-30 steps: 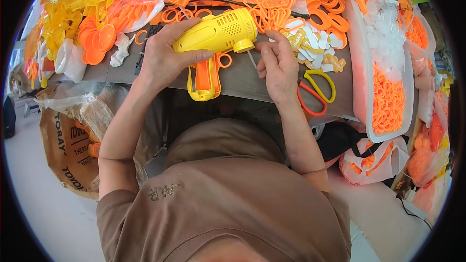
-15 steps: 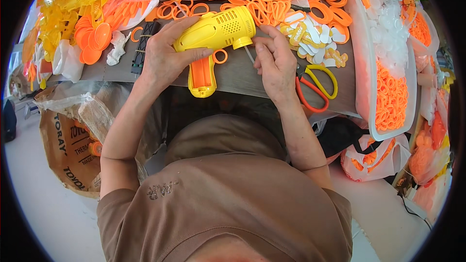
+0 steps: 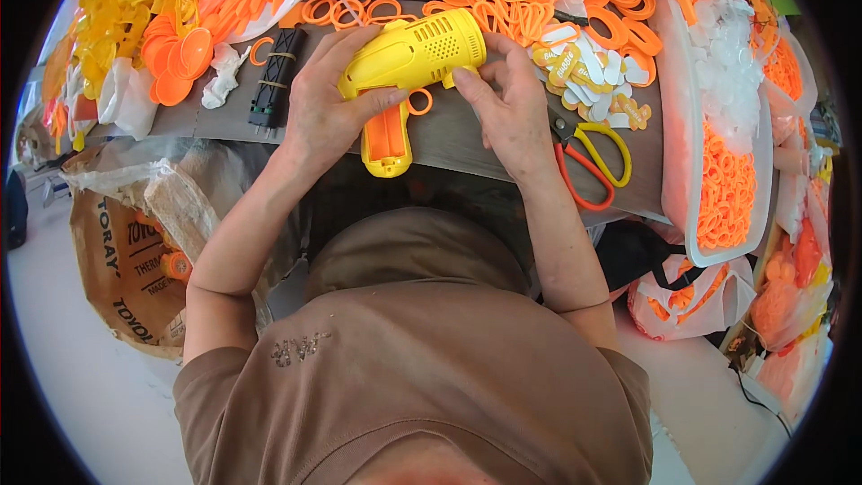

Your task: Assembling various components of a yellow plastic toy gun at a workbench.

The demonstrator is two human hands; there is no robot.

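A yellow toy bubble gun [image 3: 411, 52] is held over the near edge of the table, its vented barrel pointing right. An orange inset fills its handle, and a small orange ring [image 3: 420, 102] shows beside the handle. My left hand [image 3: 328, 94] wraps the rear of the body, thumb across the top of the grip. My right hand [image 3: 507, 94] closes on the barrel's front end, its thumb at the short yellow neck underneath and fingers behind the barrel. Scissors [image 3: 593, 157] with one red and one yellow handle lie just right of my right hand.
Orange spoon-like discs [image 3: 190, 54] and a black strip-shaped part [image 3: 272, 79] lie left. White and yellow labels [image 3: 584, 72] sit behind the scissors. A translucent bin [image 3: 680, 126] of small orange rings stands right. Orange and yellow parts pile up at the back. A brown sack [image 3: 117, 278] stands lower left.
The bubble gun has shifted slightly right with my left hand. My right hand has moved from the thin clear tube below the neck to grip the barrel's front.
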